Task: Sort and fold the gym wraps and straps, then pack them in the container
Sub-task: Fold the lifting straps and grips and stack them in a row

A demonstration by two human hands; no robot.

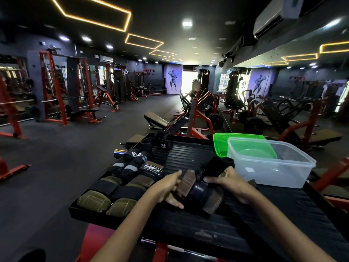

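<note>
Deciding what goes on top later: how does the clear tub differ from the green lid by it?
The clear tub is deep, colourless and see-through; the green lid is shallow and bright green. The tub stands nearer the person, the lid behind it, partly seen through its wall. Both are rectangular plastic on the black platform.

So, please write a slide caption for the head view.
Both hands fold a dark gym strap beside the empty clear container.
</note>
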